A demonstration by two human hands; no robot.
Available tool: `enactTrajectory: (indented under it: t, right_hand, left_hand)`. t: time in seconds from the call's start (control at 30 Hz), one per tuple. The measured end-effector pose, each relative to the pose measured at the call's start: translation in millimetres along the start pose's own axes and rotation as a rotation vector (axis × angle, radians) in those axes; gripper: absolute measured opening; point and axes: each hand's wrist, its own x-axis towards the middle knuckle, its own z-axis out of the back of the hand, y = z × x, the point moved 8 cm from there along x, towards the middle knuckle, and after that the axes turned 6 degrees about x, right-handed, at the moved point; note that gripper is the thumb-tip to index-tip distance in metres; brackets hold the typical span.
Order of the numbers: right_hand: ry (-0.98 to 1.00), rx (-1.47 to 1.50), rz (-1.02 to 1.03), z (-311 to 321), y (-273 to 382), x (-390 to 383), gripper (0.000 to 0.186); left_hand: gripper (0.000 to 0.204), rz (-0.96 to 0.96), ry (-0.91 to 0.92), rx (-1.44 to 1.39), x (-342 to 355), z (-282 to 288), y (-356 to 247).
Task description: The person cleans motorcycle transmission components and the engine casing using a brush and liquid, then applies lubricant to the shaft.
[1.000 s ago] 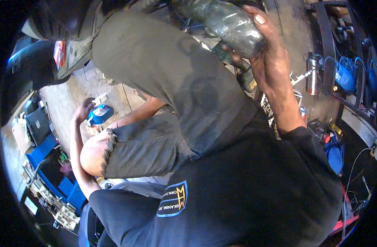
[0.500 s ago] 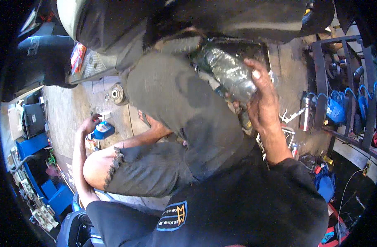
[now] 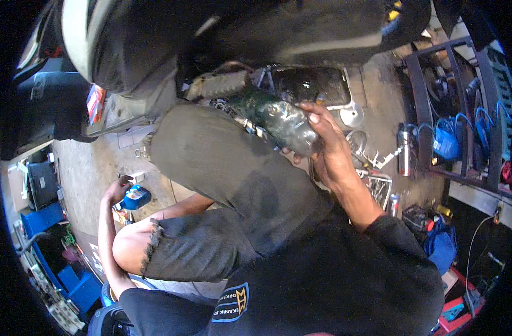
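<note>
My right hand point(image 3: 330, 143) grips a crumpled, dark translucent plastic bottle point(image 3: 281, 120), held tilted above my raised knee, its far end against a dark background of metal parts point(image 3: 222, 106). My left hand point(image 3: 120, 189) hangs beside my other leg, fingers bent and apart, just above a blue jug point(image 3: 137, 197) and a small white object point(image 3: 137, 176) on the floor; it appears to hold nothing. Beyond the bottle lies a black tray point(image 3: 303, 75) with wet-looking contents, under the dark body of a vehicle point(image 3: 267, 31).
A black metal rack point(image 3: 446, 56) with blue coiled hose stands at the right, beside a silver canister point(image 3: 407, 151). A blue toolbox point(image 3: 80, 288) and dark case point(image 3: 42, 182) line the left. Blue cloth point(image 3: 440, 246) and a red frame point(image 3: 454, 311) sit at lower right.
My right hand and the bottle have moved down and slightly left in the view. The view has shifted upward, showing more of the vehicle. My left hand still hangs near the blue jug.
</note>
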Motion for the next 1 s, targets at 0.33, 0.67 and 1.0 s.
enactTrajectory:
  t: [0.33, 0.67, 1.0]
  right_hand:
    - [0.038, 0.059, 0.052, -11.0, 5.6, -0.6, 0.04]
    - [0.04, -0.043, 0.028, -9.5, 1.3, 4.8, 0.046]
    - [-0.042, 0.009, 0.074, 19.3, 6.2, -5.2, 0.044]
  left_hand:
    - [0.037, 0.014, 0.009, 0.021, 7.4, 4.3, 20.5]
    - [0.038, -0.007, 0.009, 0.172, 3.1, 7.1, -4.4]
    - [0.036, -0.006, 0.011, 0.023, 9.6, 0.9, 11.2]
